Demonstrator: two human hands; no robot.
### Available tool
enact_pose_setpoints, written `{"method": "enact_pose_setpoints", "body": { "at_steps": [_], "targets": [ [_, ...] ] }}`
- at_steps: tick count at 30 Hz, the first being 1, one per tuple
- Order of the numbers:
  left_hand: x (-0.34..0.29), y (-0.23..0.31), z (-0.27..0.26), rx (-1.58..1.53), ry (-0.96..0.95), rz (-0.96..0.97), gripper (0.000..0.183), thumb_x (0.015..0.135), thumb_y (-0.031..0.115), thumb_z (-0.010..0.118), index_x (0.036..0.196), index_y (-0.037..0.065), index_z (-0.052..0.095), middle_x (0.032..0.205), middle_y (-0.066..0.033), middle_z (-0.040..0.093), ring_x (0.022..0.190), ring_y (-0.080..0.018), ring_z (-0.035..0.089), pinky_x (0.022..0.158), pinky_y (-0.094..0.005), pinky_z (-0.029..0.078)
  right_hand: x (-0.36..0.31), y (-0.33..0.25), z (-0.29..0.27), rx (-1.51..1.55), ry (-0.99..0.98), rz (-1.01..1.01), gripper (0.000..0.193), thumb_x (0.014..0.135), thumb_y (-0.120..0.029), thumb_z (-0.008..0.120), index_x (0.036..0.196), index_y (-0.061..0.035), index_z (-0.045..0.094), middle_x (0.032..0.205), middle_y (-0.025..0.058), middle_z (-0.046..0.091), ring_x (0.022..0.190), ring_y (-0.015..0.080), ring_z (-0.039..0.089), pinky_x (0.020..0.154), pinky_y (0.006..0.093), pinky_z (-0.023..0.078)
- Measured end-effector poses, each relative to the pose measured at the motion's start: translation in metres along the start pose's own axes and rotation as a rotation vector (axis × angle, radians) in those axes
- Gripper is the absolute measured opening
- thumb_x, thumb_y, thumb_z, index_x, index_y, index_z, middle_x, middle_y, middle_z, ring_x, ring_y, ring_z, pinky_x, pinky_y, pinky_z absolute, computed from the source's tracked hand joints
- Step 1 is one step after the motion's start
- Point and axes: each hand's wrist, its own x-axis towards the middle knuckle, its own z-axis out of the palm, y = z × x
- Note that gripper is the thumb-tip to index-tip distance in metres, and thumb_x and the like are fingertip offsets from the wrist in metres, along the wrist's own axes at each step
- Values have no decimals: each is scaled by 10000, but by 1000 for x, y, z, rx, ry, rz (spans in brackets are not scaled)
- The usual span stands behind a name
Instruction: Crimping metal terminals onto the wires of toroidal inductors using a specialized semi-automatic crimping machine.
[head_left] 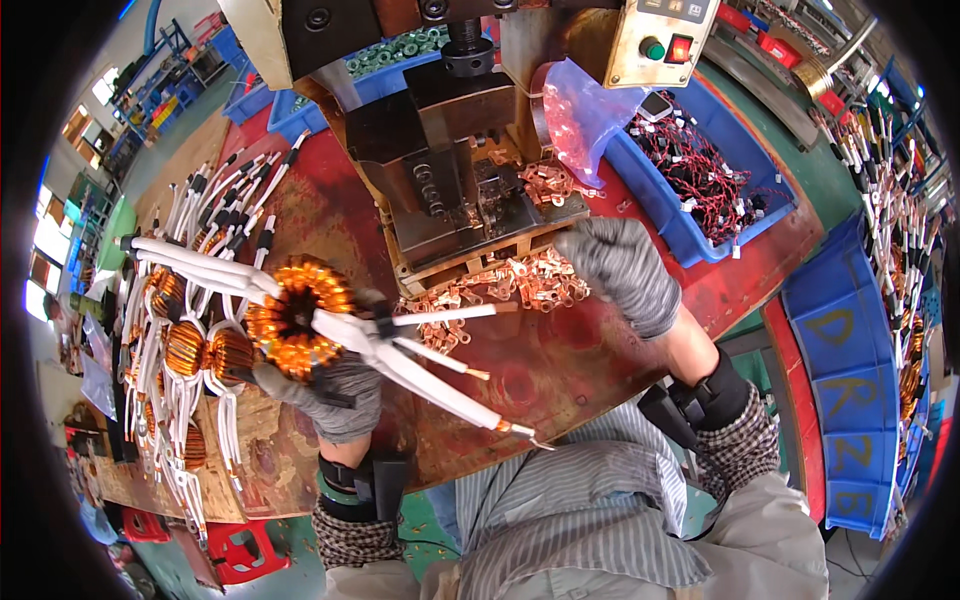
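My left hand (346, 402), in a grey glove, grips a toroidal coil (268, 328) wound with orange copper wire. White-sleeved leads (440, 385) stick out of the coil on both sides; some on the right end in bare copper or metal tips. My right hand (622, 272), gloved too, is closed with its fingers curled at the front right corner of the press (425, 225). Whatever those fingers may hold is hidden. Loose copper cable lugs (535, 280) lie along the front of the press, and another heap of lugs (548, 183) sits beside its die.
Several finished-looking coils (183, 348) with white leads pile up at the left. A blue bin (668, 215) of red-black wires stands right of the press, a plastic bag (585, 110) over its edge. More leads rise behind a blue crate (845, 400) at far right.
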Motion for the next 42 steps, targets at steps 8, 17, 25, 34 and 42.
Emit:
{"method": "enact_pose_setpoints", "body": {
  "at_steps": [8,17,25,34,42],
  "targets": [
    [6,11,-9,-287,173,-54,777,697,709,461,1233,148,424,1109,-88,546,950,-326,542,768,-460,436,7,16,28,-1197,-282,-453,360,761,-325,568,1012,-70,596,955,146,545,859,306,528,732,411,448],
    [10,3,-5,-92,342,-5,821,688,696,495,1274,138,353,1150,-83,484,977,-264,505,814,-438,429,15,24,50,-1279,-311,-491,183,772,-171,503,867,-54,607,875,135,551,835,282,548,678,379,475],
    [7,4,-10,-60,322,-35,806,712,667,497,1302,147,319,1218,-66,440,1056,-244,465,895,-416,396,11,23,46,-848,-224,-463,179,763,-141,553,914,-47,568,847,134,568,784,304,560,680,365,475],
    [6,4,-8,-118,185,-134,829,689,692,496,1273,123,346,1145,-84,488,971,-259,509,875,-429,407,14,-1,25,220,-301,46,166,836,-118,571,968,-21,597,786,13,580,649,74,553,562,206,495],
    [6,3,-11,-123,212,-130,837,686,690,504,1280,124,334,1139,-89,487,956,-269,512,859,-431,418,19,-14,26,114,-403,-43,181,839,-113,565,984,-8,590,789,40,578,713,92,565,605,230,522]
  ]
}}
